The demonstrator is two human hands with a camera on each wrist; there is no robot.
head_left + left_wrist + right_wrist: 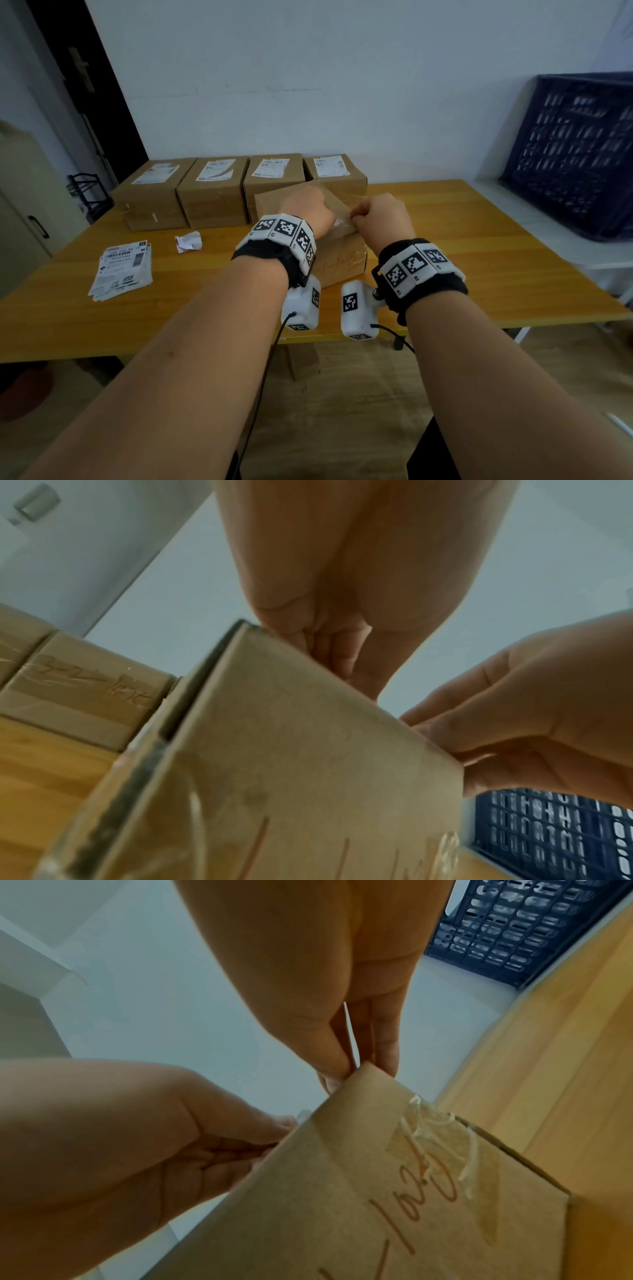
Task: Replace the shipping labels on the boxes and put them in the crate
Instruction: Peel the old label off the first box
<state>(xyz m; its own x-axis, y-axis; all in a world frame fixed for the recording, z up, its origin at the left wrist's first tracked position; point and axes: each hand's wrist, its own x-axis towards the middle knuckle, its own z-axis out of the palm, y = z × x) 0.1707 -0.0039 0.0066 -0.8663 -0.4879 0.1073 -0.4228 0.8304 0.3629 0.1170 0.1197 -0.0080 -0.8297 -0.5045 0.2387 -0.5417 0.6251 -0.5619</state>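
Both hands [342,214] on box [346,263] (tilted)

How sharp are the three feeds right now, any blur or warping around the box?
Head view: hands and box fairly sharp, crate soft and bent at the edge. Left wrist view: box face smeared. Right wrist view: scrawl readable, left hand in shadow.

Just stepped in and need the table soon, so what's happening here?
A person is working on a brown cardboard box at the near edge of the wooden table. The left hand grips its top edge while the right hand pinches something thin and pale at the box's top corner. Four more labelled cardboard boxes wait behind, a stack of printed labels lies left, and the dark blue plastic crate stands right.
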